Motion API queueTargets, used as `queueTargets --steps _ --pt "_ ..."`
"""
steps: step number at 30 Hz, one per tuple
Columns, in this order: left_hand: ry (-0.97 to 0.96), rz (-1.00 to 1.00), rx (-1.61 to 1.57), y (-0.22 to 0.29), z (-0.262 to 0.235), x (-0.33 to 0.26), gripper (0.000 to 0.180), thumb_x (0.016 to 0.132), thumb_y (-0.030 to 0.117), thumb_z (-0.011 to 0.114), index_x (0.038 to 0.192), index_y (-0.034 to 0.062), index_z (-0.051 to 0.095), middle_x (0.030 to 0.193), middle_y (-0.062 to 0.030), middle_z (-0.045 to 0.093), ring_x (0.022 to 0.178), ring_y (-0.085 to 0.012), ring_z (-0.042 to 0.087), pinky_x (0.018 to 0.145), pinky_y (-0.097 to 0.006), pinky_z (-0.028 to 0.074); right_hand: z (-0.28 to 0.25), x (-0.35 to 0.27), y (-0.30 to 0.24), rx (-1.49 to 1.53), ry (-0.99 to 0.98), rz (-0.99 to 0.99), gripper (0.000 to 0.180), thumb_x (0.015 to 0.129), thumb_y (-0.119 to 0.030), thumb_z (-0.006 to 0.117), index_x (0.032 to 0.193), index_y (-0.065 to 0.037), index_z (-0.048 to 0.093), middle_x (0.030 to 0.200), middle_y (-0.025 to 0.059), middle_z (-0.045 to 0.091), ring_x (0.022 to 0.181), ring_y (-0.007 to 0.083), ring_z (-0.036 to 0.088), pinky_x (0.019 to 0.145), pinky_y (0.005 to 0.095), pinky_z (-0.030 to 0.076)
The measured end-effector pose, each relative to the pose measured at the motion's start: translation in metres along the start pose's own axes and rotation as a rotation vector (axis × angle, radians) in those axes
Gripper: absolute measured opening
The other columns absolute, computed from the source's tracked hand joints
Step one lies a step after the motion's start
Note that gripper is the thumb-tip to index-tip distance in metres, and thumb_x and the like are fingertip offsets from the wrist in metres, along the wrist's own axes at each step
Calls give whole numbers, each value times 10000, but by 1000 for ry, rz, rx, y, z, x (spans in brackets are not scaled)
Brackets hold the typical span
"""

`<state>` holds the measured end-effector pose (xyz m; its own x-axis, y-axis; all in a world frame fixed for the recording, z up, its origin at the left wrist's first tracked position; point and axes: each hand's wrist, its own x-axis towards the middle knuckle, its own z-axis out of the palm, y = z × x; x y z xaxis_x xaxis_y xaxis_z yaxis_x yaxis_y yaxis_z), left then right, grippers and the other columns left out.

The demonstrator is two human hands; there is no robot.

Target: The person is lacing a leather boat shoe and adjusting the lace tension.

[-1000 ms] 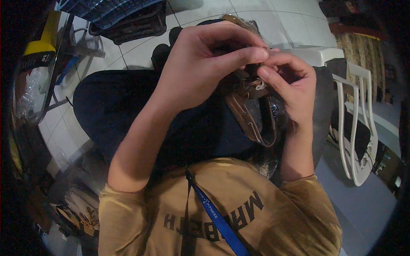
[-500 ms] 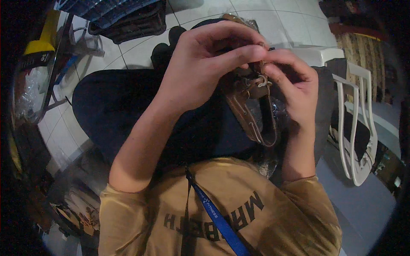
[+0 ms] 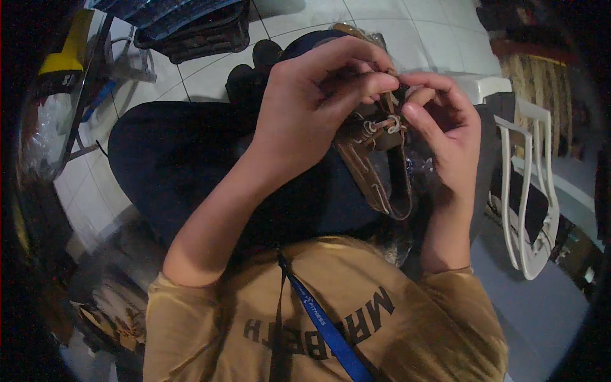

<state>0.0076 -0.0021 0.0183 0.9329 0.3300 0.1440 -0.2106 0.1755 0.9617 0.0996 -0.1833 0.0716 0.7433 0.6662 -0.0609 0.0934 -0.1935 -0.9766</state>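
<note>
A brown leather lace-up shoe point(image 3: 360, 167), apparently just the upper, hangs over my lap. Pale laces point(image 3: 382, 125) cross its front, and its curved heel band loops down toward me. My left hand point(image 3: 310, 105) reaches over from the left, thumb and forefinger pinched at the far end of the leather. Close to those fingertips is my right hand point(image 3: 445, 118), its fingers curled and its thumb beside the laced part. What the right fingers grip is too small and dark to make out. My left hand hides part of the shoe.
Dark trousers point(image 3: 184, 165) cover my lap. A white plastic chair point(image 3: 525, 191) stands at the right. At the far left are a dark crate point(image 3: 203, 41) and a yellow-handled object point(image 3: 63, 60). Clear plastic wrapping point(image 3: 417, 169) lies beside the shoe.
My right forefinger and thumb have drawn slightly right, away from my left fingertips, and spread a little. More of the laces shows. My left hand stays pinched and tilts slightly.
</note>
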Motion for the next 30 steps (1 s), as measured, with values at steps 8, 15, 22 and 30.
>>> queueTargets --steps 8,15,22,30 --pt "96 33 -125 -12 10 -7 153 954 2 716 1106 -4 694 963 -26 704 826 -89 662 761 -230 538 -10 4 -21 -170 57 -84 241 841 73 783 1067 16 722 980 48 696 879 112 639 833 250 502" --pt "112 91 -154 -29 12 -4 159 977 23 706 1129 -11 674 971 -40 698 885 -102 668 786 -239 537 39 4 -66 -679 82 -345 179 787 78 759 949 4 737 941 92 734 870 165 688 759 291 529" --pt "106 23 -324 -28 -6 -8 158 975 37 717 1121 -9 677 994 -48 698 866 -99 653 762 -242 534 94 -32 -73 -29 -1330 -276 277 923 -160 667 1150 -12 723 937 117 684 1021 303 679 885 376 540" --pt "105 41 -315 -24 4 -13 149 959 30 728 1100 0 691 1027 -44 713 888 -103 659 774 -246 538 12 13 -29 -178 81 25 203 936 -129 741 1086 2 700 967 62 720 887 106 627 795 249 466"
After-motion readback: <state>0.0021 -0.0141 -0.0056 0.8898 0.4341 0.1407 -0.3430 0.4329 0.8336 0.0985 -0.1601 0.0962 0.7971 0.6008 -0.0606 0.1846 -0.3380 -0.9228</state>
